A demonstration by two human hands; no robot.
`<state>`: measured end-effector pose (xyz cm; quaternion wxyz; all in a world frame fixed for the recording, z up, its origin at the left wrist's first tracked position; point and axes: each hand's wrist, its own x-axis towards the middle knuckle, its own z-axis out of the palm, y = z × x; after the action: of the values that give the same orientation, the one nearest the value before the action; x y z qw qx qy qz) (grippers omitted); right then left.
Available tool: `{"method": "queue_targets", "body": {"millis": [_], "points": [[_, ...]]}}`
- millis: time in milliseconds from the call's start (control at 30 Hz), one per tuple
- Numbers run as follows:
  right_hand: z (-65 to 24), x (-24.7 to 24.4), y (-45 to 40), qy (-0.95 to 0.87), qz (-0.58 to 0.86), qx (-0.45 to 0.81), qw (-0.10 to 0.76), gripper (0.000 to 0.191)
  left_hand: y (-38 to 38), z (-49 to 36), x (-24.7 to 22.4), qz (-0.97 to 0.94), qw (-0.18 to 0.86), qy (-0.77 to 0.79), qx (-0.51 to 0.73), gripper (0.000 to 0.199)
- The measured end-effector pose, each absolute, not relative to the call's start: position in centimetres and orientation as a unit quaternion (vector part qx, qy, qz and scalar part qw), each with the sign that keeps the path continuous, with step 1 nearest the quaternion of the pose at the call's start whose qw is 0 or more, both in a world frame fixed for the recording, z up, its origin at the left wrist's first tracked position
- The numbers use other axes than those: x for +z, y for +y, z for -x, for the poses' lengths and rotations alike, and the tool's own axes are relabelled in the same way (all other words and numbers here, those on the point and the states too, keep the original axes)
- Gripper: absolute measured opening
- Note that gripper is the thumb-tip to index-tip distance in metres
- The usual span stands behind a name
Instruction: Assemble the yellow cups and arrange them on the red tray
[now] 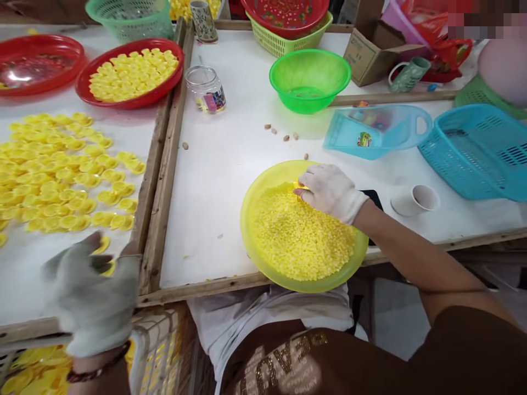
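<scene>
My right hand (327, 192), in a white glove with bare fingertips, pinches a small yellow piece (298, 191) over the back of a yellow bowl (257, 258). Small pale yellow pellets (304, 241) fill much of that bowl. At the lower left, my left hand (96, 285), gloved the same way, hovers at the near edge of many flat yellow pieces (61, 175) spread on the white table. Its fingers are apart, near a yellow piece (107, 267), and nothing shows in its grasp.
Wooden strips (158, 181) divide the table. A red tray of yellow pieces (132, 74), a clear jar (206, 90), a green bowl (309, 82), a blue scoop-like tray (370, 129), a blue basket (473, 153) and a white cup (414, 200) stand around. A crate (156, 351) is below left.
</scene>
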<state>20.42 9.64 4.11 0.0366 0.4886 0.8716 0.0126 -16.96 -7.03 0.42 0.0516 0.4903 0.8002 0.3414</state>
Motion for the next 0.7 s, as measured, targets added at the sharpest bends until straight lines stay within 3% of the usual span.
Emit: {"method": "queue_targets", "body": {"millis": [100, 300, 400, 500, 600, 700], "points": [[-18.1, 4.0, 11.0, 0.817, -0.560, 0.025, 0.137, 0.051, -4.9, 11.4, 1.4, -0.612, -0.073, 0.699, 0.363, 0.027], [-17.7, 4.0, 12.7, 0.788, -0.589, -0.022, 0.180, 0.032, -1.8, 2.6, 1.1, -0.729, 0.101, 0.532, 0.419, 0.023], [-18.8, 4.4, 11.2, 0.825, -0.557, -0.020, 0.092, 0.031, -0.6, 0.0, 0.6, -0.753, 0.132, 0.500, 0.406, 0.028], [-19.6, 4.5, 8.9, 0.892, -0.442, -0.061, -0.070, 0.029, 0.7, -1.3, 0.3, -0.767, 0.118, 0.499, 0.387, 0.044], [-20.1, 4.0, 7.0, 0.910, -0.324, -0.144, -0.213, 0.026, 1.2, -1.2, 0.3, -0.760, 0.111, 0.515, 0.380, 0.035], [-20.5, 2.7, 5.4, 0.891, -0.328, -0.201, -0.243, 0.027, 0.5, -0.1, 0.6, -0.734, 0.130, 0.540, 0.391, 0.026]]}}
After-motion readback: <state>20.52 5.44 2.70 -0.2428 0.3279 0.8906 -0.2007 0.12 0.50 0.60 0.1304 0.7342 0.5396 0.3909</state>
